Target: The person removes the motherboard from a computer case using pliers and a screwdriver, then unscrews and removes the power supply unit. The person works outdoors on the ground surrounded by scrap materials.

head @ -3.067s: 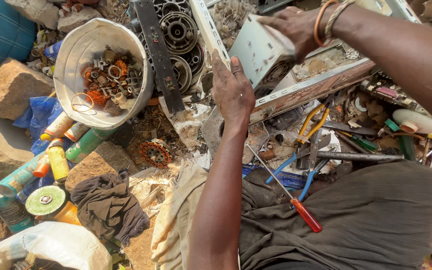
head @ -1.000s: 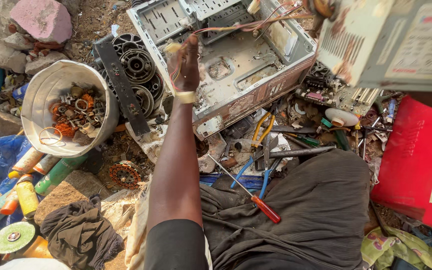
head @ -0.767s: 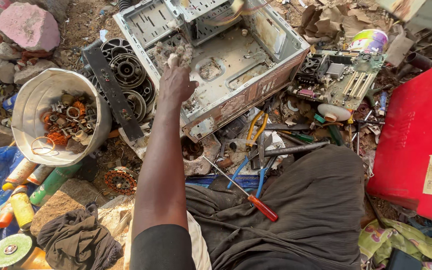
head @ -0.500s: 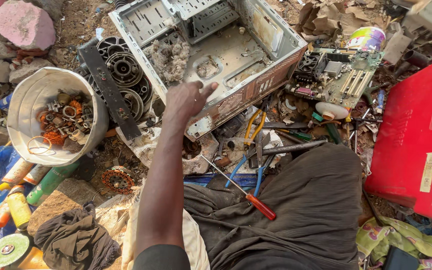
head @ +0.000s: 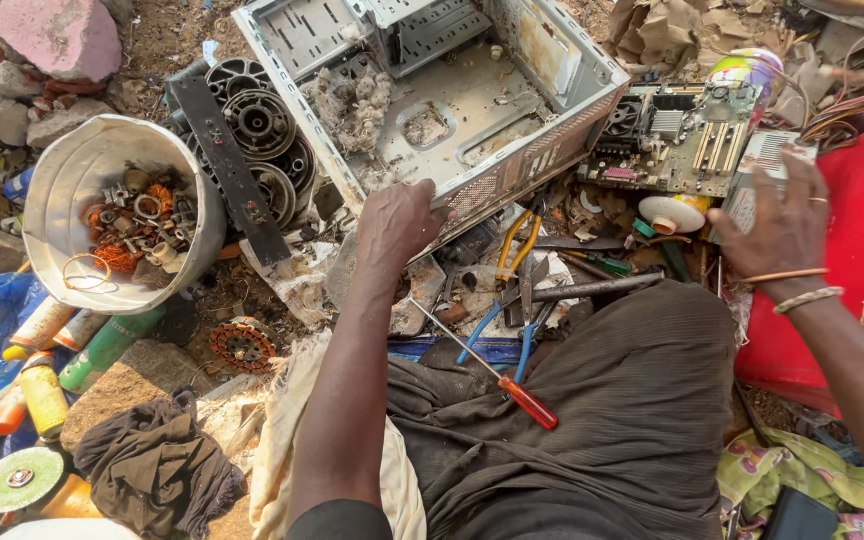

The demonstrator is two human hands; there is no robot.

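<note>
Two hands are busy stripping the gutted computer case (head: 452,110): the left hand (head: 399,222) grips its near edge, the right hand (head: 780,222) rests spread and loose on a metal box just right of it, so probably tools next.

The left hand (head: 397,222) now grips the computer case (head: 512,170); right hand (head: 782,225) reappeared.

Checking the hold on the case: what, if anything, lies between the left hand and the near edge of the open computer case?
Nothing visible: the left hand already rests on the near edge of the computer case, fingers touching the metal.
</note>
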